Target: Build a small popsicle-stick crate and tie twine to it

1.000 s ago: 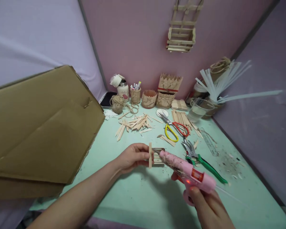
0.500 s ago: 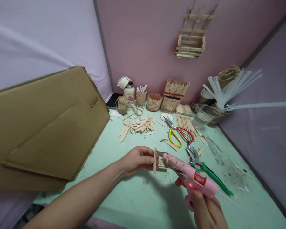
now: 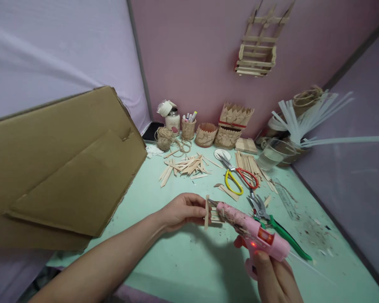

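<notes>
Cardboard [image 3: 69, 168] L, scissors [image 3: 232, 168] bhd glue gun [image 3: 244, 221], markers [image 3: 190, 117] in cup [image 3: 188, 131]

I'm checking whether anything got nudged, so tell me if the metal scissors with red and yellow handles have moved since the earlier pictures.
No: the scissors keep their place, tips over the round white disc, in all three pictures.

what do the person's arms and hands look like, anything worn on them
The left hand and left forearm are bare: no sleeve, glove, watch or bracelet shows. The right hand is ungloved too; the picture cuts off below it, so any sleeve there cannot be told.
</notes>
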`<state>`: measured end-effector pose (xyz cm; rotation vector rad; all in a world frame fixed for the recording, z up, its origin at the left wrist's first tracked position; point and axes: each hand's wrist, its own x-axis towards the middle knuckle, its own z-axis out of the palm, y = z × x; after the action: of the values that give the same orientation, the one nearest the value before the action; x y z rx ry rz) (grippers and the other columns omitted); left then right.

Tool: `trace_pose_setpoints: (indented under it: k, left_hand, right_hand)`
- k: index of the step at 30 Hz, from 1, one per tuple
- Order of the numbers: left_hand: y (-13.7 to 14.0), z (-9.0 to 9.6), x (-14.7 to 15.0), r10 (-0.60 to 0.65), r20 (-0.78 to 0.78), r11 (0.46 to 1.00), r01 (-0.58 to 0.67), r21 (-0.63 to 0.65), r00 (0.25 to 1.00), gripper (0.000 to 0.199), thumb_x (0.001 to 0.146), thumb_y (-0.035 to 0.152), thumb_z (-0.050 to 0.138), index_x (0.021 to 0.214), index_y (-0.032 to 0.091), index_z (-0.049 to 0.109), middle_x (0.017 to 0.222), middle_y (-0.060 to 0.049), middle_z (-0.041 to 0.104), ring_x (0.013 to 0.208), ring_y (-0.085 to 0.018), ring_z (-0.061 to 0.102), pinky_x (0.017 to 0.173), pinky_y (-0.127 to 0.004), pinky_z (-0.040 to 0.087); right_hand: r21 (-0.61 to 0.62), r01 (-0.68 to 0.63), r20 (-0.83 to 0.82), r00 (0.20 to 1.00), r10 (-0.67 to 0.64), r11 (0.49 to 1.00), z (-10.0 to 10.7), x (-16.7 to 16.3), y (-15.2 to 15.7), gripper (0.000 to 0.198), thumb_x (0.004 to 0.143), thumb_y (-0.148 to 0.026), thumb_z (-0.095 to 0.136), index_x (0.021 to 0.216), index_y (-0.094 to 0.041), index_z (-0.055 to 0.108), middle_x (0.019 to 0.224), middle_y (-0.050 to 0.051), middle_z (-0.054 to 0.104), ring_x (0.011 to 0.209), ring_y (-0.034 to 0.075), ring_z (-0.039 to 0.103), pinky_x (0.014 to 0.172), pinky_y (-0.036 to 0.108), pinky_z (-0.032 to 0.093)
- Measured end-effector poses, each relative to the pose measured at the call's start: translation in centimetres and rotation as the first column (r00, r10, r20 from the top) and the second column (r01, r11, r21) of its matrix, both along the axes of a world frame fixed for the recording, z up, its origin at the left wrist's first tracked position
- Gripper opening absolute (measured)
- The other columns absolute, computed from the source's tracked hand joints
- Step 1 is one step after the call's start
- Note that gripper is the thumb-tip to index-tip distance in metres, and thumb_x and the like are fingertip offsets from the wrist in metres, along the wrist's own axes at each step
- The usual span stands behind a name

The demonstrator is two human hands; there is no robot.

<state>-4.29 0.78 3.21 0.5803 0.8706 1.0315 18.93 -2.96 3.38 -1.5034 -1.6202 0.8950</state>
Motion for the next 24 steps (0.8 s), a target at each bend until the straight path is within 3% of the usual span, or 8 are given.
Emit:
trace_pose_setpoints:
  k: [12, 18, 21, 24]
  left_hand:
    - [0.0, 0.2, 0.0, 0.001, 0.019, 1.000, -0.001, -0.007, 1.000, 0.039, 0.048, 0.031, 0.094, 0.072, 0.010, 0.072, 0.069, -0.006, 0.072, 0.060, -0.015, 0.068, 0.061, -0.025, 0.055]
    - [0.1, -0.1, -0.1, 0.001, 0.000, 1.000, -0.001, 0.012, 1.000, 0.038, 0.050, 0.031, 0.094, 0.075, 0.011, 0.073, 0.070, -0.007, 0.073, 0.061, -0.016, 0.069, 0.062, -0.026, 0.055]
    - [0.1, -0.2, -0.1, -0.010, -0.022, 1.000, 0.010, 0.028, 1.000, 0.039, 0.050, 0.032, 0.094, 0.076, 0.010, 0.074, 0.070, -0.007, 0.073, 0.062, -0.016, 0.068, 0.062, -0.027, 0.054]
    - [0.2, -0.2, -0.2, 0.004, -0.024, 1.000, -0.003, 0.031, 1.000, 0.038, 0.050, 0.031, 0.093, 0.075, 0.010, 0.073, 0.072, -0.007, 0.073, 0.064, -0.016, 0.068, 0.066, -0.029, 0.054]
  right_hand:
    - [0.004, 0.012, -0.013, 1.000, -0.012, 1.000, 0.0, -0.1, 0.2, 0.054, 0.088, -0.066, 0.046, 0.088, -0.020, 0.074, 0.094, 0.008, 0.076, 0.076, 0.021, 0.066, 0.066, 0.026, 0.056]
    - [-0.025, -0.025, -0.065, 0.998, 0.023, 0.999, 0.5, -0.4, 0.4, 0.051, 0.089, -0.063, 0.047, 0.089, -0.019, 0.073, 0.084, 0.007, 0.075, 0.062, 0.017, 0.061, 0.054, 0.025, 0.054]
    - [0.024, -0.037, -0.002, 0.999, 0.037, 0.999, 0.4, -0.1, 1.0, 0.051, 0.089, -0.063, 0.047, 0.088, -0.019, 0.073, 0.081, 0.007, 0.074, 0.058, 0.017, 0.059, 0.054, 0.026, 0.054]
    - [0.069, -0.038, 0.086, 0.996, 0.032, 0.997, 0.0, 0.6, 1.1, 0.051, 0.087, -0.064, 0.048, 0.088, -0.020, 0.074, 0.087, 0.008, 0.075, 0.068, 0.020, 0.064, 0.059, 0.027, 0.056]
